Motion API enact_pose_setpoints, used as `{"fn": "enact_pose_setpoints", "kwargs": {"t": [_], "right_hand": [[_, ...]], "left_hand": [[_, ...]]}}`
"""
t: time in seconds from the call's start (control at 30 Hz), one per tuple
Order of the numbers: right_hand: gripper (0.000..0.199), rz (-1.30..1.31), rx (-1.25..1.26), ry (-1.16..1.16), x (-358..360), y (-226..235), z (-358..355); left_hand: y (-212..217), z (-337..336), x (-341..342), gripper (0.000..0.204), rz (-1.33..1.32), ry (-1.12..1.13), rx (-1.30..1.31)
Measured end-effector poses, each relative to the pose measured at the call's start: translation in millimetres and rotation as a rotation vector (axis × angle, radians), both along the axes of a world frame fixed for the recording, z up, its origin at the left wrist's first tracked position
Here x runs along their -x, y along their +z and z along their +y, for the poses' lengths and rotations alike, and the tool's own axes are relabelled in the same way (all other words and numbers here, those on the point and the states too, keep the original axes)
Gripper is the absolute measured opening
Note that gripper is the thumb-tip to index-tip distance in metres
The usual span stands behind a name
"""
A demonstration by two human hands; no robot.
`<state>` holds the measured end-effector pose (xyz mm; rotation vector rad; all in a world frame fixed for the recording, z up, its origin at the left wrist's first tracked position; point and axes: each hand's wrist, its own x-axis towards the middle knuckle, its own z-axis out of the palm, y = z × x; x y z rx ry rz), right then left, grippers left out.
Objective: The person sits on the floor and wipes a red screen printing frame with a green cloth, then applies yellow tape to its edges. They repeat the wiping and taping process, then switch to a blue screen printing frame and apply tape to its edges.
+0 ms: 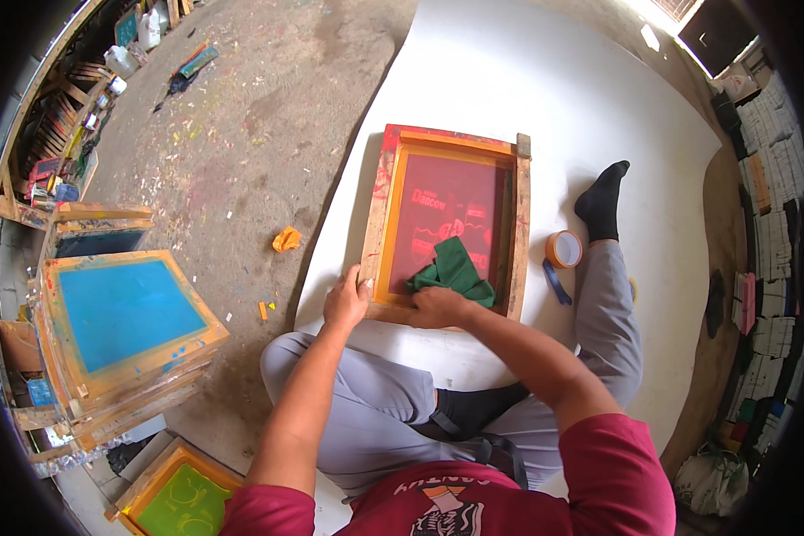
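A wooden screen-printing frame (376,214) with red mesh lies on a white sheet in front of my crossed legs. Pale print shapes show on its mesh. At the near left corner of the frame, my left hand (347,297) grips the wooden edge. My right hand (438,306) holds a bunched dark green cloth (458,268) against the mesh at the near end. The fingertips of that hand are partly hidden by the cloth. Right of the frame stands a roll of orange-brown tape (564,249), with a small blue cutter-like tool (557,282) beside it.
Stacked screen frames (134,308), the top one blue, stand at the left. A green-meshed frame (183,505) is at the lower left. Crumpled orange tape (287,239) lies on the stained concrete floor. Stacks of white paper (771,223) line the right side. My outstretched leg (609,295) borders the frame.
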<state>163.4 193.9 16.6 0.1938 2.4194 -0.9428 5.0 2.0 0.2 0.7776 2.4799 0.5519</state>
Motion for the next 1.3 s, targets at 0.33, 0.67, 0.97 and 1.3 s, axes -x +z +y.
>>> {"fn": "enact_pose_setpoints", "kwargs": {"t": [0.33, 0.67, 0.97, 1.3], "right_hand": [[0.047, 0.086, -0.359, 0.158, 38, 39, -39], [0.083, 0.226, -0.368, 0.063, 9, 40, -42], [0.091, 0.092, -0.640, 0.154, -122, 46, 44], [0.085, -0.081, -0.682, 0.292, -107, 61, 38]], "left_hand": [[1, -2, 2, 0.050, -0.007, -0.003, -0.016], [0, 1, 2, 0.047, -0.046, 0.015, 0.022], [-8, -1, 4, 0.049, -0.009, -0.018, -0.009], [-11, -8, 4, 0.050, 0.013, 0.002, 0.005]]}}
